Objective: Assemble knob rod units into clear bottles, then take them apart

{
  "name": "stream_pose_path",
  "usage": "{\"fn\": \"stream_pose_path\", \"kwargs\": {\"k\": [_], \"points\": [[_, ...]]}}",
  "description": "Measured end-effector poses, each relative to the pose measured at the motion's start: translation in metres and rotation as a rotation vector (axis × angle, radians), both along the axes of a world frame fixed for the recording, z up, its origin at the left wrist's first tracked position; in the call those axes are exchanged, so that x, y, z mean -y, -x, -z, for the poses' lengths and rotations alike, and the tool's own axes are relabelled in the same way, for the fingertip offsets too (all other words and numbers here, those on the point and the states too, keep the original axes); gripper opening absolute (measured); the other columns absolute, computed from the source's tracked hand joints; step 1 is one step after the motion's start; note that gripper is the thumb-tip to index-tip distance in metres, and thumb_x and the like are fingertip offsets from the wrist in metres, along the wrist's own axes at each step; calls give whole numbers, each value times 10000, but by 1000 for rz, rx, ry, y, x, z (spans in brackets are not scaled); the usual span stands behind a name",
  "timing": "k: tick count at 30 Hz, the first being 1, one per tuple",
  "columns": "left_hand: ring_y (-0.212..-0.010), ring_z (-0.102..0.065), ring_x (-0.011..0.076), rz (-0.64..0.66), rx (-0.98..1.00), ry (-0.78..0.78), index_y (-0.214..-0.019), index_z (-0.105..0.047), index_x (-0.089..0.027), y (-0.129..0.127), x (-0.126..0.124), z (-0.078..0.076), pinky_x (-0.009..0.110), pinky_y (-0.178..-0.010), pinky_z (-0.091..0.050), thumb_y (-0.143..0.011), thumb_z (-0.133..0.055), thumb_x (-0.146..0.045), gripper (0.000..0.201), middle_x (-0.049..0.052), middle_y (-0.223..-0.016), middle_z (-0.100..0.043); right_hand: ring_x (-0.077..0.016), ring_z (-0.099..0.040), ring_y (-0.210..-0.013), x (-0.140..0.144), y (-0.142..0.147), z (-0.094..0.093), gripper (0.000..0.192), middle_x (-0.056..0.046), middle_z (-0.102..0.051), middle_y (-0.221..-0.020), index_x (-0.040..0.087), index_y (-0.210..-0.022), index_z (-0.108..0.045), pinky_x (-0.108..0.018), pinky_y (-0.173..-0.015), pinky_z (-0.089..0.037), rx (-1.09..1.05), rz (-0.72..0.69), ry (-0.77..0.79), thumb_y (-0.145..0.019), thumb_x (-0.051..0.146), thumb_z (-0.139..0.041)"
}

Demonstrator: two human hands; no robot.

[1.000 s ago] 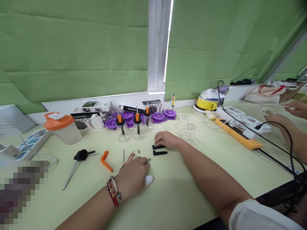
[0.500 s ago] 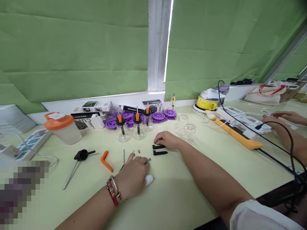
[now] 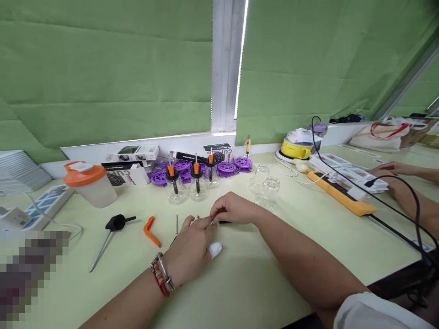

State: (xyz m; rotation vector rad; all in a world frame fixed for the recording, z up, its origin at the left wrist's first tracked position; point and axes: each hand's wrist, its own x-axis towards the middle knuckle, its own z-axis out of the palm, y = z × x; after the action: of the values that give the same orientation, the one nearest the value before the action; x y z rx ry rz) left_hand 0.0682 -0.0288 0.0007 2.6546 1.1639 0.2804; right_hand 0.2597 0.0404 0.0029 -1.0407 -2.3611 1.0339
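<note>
My left hand (image 3: 192,244) rests low over the table, fingers bent down and somewhat apart, its white-wrapped thumb out to the right. What lies under its palm is hidden. Beside its index finger is a small metal spring (image 3: 211,224), which my right hand (image 3: 235,209) pinches at the fingertips. Below the right hand a dark edge of a black plastic part (image 3: 224,222) shows; the rest is covered. Just beyond the left fingers stands out a thin metal pin (image 3: 177,224). An orange bent handle (image 3: 151,232) and a black piece with a metal rod (image 3: 116,222) lie further left.
Behind my hands stand several glass jars with black and orange tops (image 3: 196,180), purple wheels (image 3: 226,169) and boxes (image 3: 126,173). Two bare glass jars (image 3: 267,194) are right of centre. A shaker bottle (image 3: 89,183) is left; an orange power strip (image 3: 339,193) and another person's arms (image 3: 411,187) are right.
My right hand has moved left and toward me, from the black plastic parts to the spring beside my left fingers. My left hand has barely moved.
</note>
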Motion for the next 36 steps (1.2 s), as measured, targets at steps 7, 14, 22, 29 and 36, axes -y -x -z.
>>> {"fn": "stream_pose_path", "kwargs": {"k": [7, 14, 22, 29, 36], "points": [[-1041, -527, 273, -37, 65, -15, -1236, -531, -189, -1, 0, 2, 443, -920, -421, -865, -442, -282, 393, 121, -1300, -507, -116, -575, -674, 2, 0, -2, 196, -11, -672, -803, 192, -864, -700, -206, -587, -419, 43, 29, -157, -735, 117, -574], [-1188, -442, 326, -213, 53, -187, -1265, -540, -180, 30, -17, -29, 496, -981, -368, -873, -416, -328, 437, 134, -1368, -450, -154, -621, -751, -22, -21, 11, 147, -49, -703, -837, 163, -818, -707, -224, -649, -446, 163, 638, -165, -731, 145, -590], [-841, -608, 264, -412, -111, 173, -1032, -604, -172, 76, 11, -39, 383, -732, -457, -852, -399, -466, 401, 118, -1003, -630, -162, -610, -643, -34, -25, 34, 99, -47, -682, -671, 163, -595, -652, -218, -535, -397, 282, 637, -64, -601, 69, -623], [-708, -601, 218, -419, -91, 267, -913, -560, -203, 59, 22, -7, 292, -580, -411, -807, -466, -395, 238, 69, -853, -627, -141, -596, -595, -32, -25, 38, 88, -36, -674, -639, 165, -586, -642, -209, -523, -382, 304, 588, -31, -607, 88, -606], [-829, -612, 228, -402, -97, 198, -981, -557, -221, 56, 20, 5, 306, -660, -444, -737, -489, -208, 253, 67, -964, -630, -136, -595, -618, -31, -26, 34, 78, -35, -688, -682, 160, -644, -670, -205, -530, -391, 270, 568, -19, -668, 164, -596]]}}
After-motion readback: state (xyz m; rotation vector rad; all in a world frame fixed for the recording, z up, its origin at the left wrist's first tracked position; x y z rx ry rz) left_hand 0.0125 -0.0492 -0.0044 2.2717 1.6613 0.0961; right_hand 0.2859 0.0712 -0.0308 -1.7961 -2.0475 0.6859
